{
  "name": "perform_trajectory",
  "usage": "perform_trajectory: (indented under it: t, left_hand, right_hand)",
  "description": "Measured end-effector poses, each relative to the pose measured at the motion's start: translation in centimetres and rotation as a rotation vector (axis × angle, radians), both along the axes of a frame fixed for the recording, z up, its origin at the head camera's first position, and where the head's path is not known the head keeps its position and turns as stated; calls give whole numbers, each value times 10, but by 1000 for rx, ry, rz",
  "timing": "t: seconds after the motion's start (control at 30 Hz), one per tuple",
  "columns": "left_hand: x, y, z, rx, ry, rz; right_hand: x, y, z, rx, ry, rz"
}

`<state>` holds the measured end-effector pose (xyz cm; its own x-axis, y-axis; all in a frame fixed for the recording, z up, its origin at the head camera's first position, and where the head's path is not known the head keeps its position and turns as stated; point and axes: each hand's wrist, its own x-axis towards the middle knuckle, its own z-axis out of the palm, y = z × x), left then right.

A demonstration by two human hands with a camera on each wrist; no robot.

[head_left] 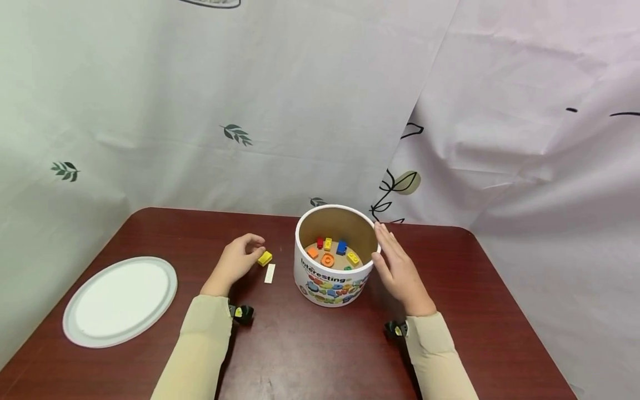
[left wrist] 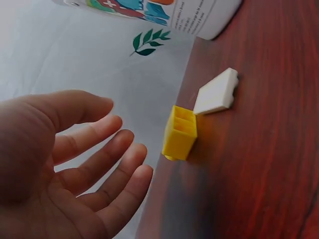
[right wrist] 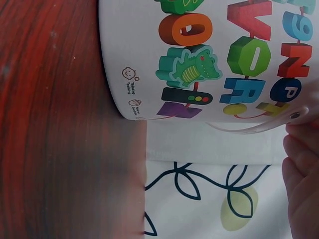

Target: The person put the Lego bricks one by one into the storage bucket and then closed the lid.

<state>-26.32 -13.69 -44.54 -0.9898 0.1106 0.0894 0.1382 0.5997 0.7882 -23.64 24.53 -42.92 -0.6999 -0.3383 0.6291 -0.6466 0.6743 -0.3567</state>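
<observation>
My left hand (head_left: 237, 260) hovers beside a yellow toy brick (head_left: 265, 258), fingers loosely bent and holding nothing. In the left wrist view a gap shows between the fingertips and the yellow brick, which lies on its side. Close to it on the table is a flat white toy brick (head_left: 270, 273). A round white bucket (head_left: 311, 284) printed with colourful letters stands in the middle. My right hand (head_left: 400, 272) rests straight fingers against the bucket's right rim. Inside lie several bricks, among them a blue brick (head_left: 341, 248) and a round orange piece (head_left: 327, 260).
A round white lid (head_left: 120, 300) lies at the left of the dark red table (head_left: 310, 355). Behind the table's far edge hangs a pale curtain (head_left: 300, 111) with leaf prints.
</observation>
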Motion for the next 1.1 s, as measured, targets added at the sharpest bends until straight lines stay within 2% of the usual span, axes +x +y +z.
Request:
perform_trajectory:
  t: [0.27, 0.5, 1.1]
  left_hand:
    - [-1, 0, -8, -24, -82, -25]
    - [-1, 0, -14, -76, -82, -31]
    - [-5, 1, -16, -99, -85, -55]
  right_hand:
    - [0, 1, 0, -8, 7, 6]
    - [-1, 0, -1, -8, 2, 10]
    - [0, 0, 0, -8, 18, 13]
